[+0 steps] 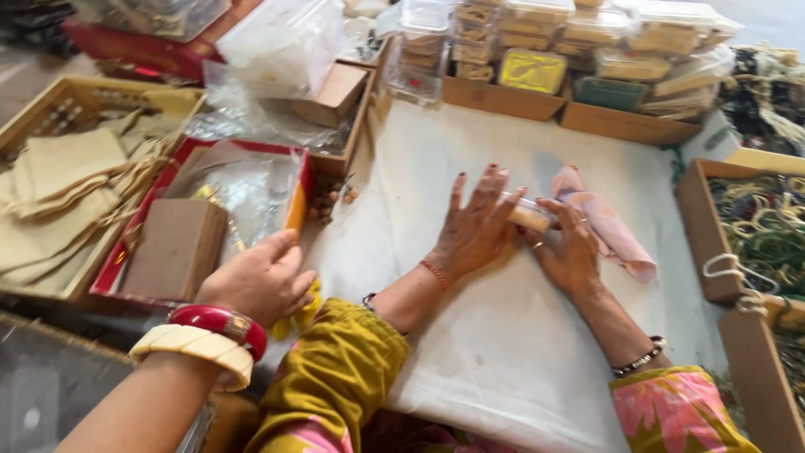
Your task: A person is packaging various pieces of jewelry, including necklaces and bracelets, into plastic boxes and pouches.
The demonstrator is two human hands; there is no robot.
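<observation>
While my left hand point(260, 281) rests knuckles-up at the near corner of the red tray point(109, 281), its fingers are loosely curled. I cannot tell whether they grip anything. A yellow piece point(309, 309) shows just beneath the hand. My right hand is out of view.

Inside the tray lie a flat brown box point(176, 247) and a crumpled clear bag point(251, 189). Close on the right, another person's mustard sleeve point(335, 377) crowds my hand. That person's two hands point(474, 226) are pressed around a small clear box point(528, 216) beside a pink cloth point(608, 226).

All of this sits on a white cloth point(503, 352) spread over a low work surface. It is hemmed in by a cardboard tray of beige pouches point(63, 176) on the left, stacked clear boxes point(537, 33) along the far edge, and a cardboard box of bangles point(696, 235) on the right. Bare cloth lies open only in the middle and near the bottom edge.
</observation>
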